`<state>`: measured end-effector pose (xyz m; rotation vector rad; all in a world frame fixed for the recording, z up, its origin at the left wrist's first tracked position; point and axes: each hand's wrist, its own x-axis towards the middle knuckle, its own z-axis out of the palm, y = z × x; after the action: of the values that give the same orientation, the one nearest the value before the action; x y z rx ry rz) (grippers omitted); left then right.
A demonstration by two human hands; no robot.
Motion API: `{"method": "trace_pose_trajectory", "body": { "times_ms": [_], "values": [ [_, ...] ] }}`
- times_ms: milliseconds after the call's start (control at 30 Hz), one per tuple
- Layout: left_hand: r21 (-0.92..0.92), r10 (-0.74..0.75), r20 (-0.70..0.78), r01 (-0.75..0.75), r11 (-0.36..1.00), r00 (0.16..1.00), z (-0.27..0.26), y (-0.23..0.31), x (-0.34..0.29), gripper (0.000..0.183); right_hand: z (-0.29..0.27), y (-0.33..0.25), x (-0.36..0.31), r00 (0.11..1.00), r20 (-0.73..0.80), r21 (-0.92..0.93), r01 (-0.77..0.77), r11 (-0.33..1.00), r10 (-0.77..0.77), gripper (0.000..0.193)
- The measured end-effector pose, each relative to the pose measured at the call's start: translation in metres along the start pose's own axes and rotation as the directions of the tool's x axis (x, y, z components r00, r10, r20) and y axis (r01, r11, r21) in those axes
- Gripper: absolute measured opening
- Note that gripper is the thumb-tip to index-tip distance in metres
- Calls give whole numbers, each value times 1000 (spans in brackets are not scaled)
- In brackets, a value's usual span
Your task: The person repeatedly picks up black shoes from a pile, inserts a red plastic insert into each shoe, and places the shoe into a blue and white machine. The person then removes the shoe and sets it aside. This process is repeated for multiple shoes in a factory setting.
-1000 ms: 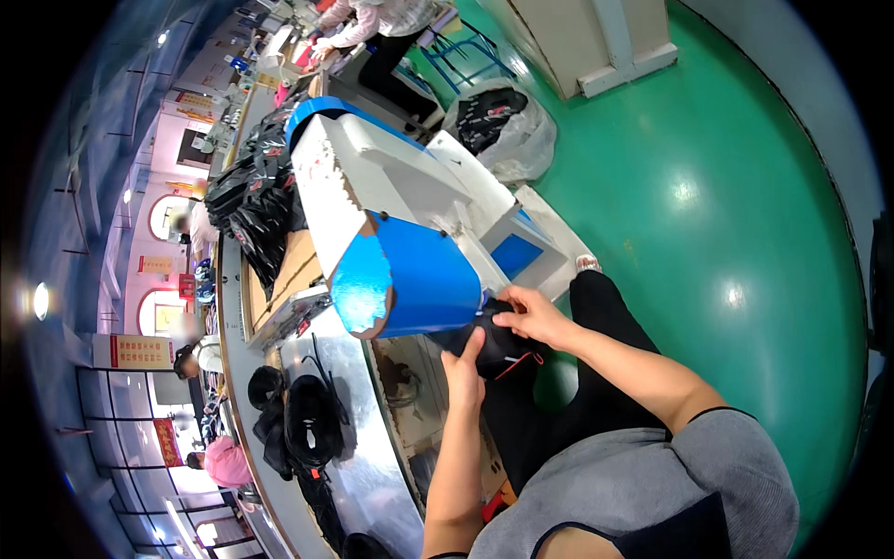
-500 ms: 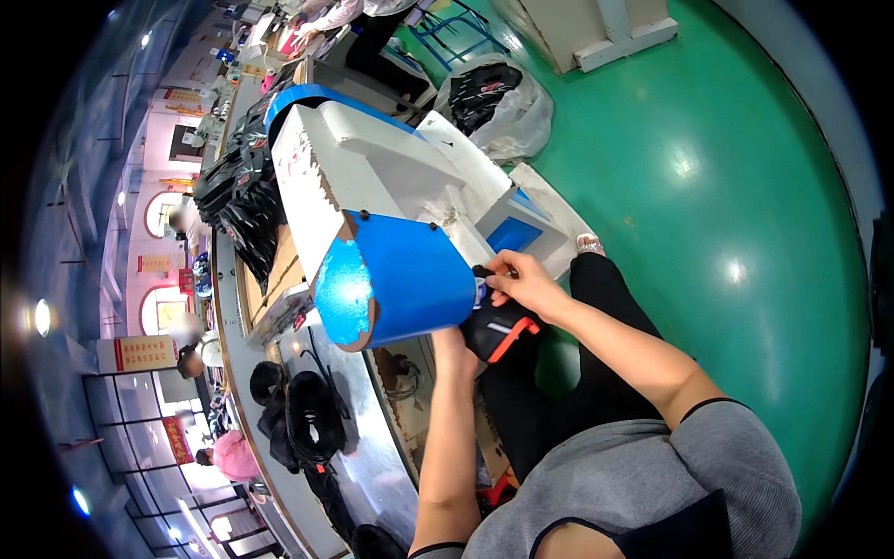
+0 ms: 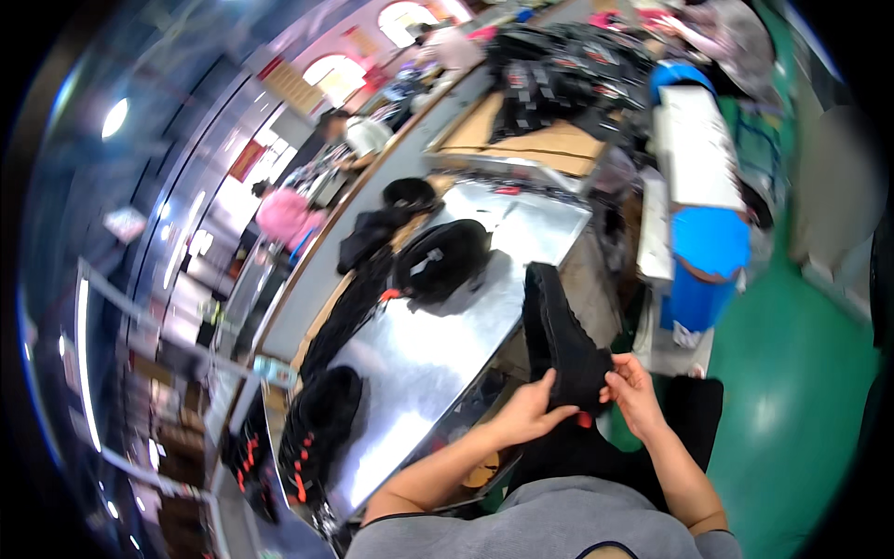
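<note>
A black shoe (image 3: 557, 334) with a small red tab stands on end in front of me, sole turned left. My left hand (image 3: 527, 412) grips its lower left side, and my right hand (image 3: 635, 395) pinches its lower right edge. Both hands hold it above my lap, just off the right edge of the shiny metal worktable (image 3: 428, 363). The picture is motion-blurred.
Black shoes lie on the table: one pile (image 3: 438, 261) in the middle, another pile (image 3: 312, 429) with red trim at the near left. A blue and white machine (image 3: 703, 233) stands to the right on the green floor (image 3: 792, 373). Other people work at the far benches.
The view has swung sharply from the machine to the worktable. The black shoe has come away from the blue machine head and is now held upright in both hands.
</note>
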<state>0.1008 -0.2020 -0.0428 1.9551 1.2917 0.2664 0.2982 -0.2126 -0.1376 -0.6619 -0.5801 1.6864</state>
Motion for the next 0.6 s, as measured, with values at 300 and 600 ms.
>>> {"method": "trace_pose_trajectory", "body": {
  "times_ms": [300,600],
  "values": [
    [770,249,-620,515,376,744,-183,-207,-187,31,49,23,52,987,117,-376,-55,925,107,21],
    [552,-451,-457,642,531,766,-208,-217,-178,33,171,2,150,932,355,-685,208,698,71,51]
  ]
}}
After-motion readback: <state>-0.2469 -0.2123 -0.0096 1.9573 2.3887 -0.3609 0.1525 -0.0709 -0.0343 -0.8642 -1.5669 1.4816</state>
